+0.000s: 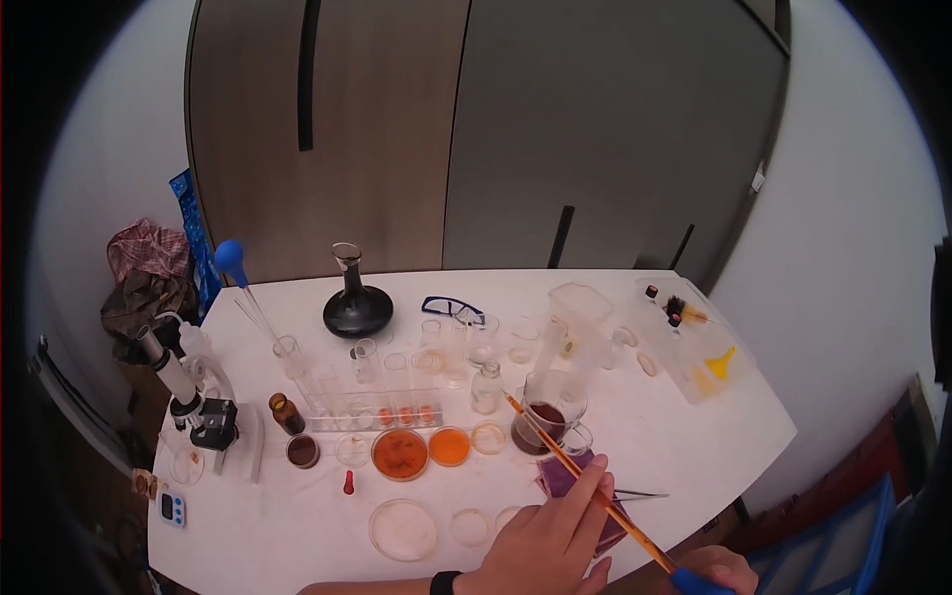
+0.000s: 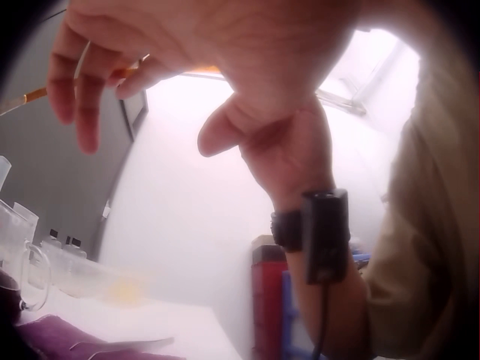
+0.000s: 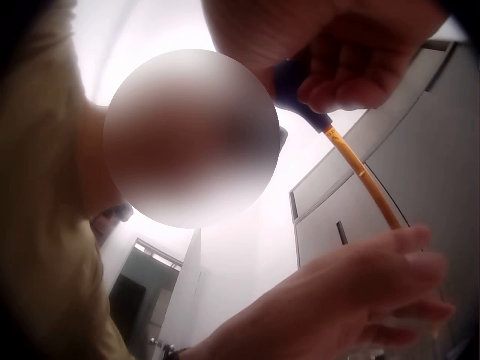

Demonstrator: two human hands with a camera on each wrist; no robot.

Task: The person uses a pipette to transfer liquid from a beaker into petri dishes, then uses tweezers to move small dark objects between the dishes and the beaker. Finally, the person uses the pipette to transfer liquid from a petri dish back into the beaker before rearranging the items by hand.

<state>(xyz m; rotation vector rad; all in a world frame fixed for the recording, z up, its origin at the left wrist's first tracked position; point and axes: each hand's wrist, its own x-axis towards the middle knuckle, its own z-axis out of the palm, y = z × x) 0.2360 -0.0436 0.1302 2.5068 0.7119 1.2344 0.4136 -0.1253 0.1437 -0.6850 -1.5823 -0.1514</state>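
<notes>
Gripping hand: the right hand (image 1: 732, 567) curls round the blue bulb (image 1: 694, 583) of a pipette (image 1: 643, 540).
Extended hand: the left hand (image 1: 540, 540) has its fingers straight, at the pipette's amber shaft, thumb apart; I cannot tell how firmly they touch it.
Pipette axis: straight and diagonal; in the head view the bulb is lower right and the tip points upper left.
Pipette place: raised over the white table (image 1: 297, 516), its tip beside the handled beaker (image 1: 575, 402) in the head view; the height is unclear.
Below: a purple sheet (image 1: 555, 476), with metal tweezers (image 1: 643, 494) near.
Dishes: two petri dishes, a larger (image 1: 400, 480) and a smaller (image 1: 449, 466), hold orange contents.
Behind them: a test tube rack (image 1: 372, 426).
Far side: a dark-filled flask (image 1: 357, 311) and safety goggles (image 1: 436, 306).
Ends: a microscope (image 1: 177, 379) left, a yellow funnel (image 1: 722, 364) right.
</notes>
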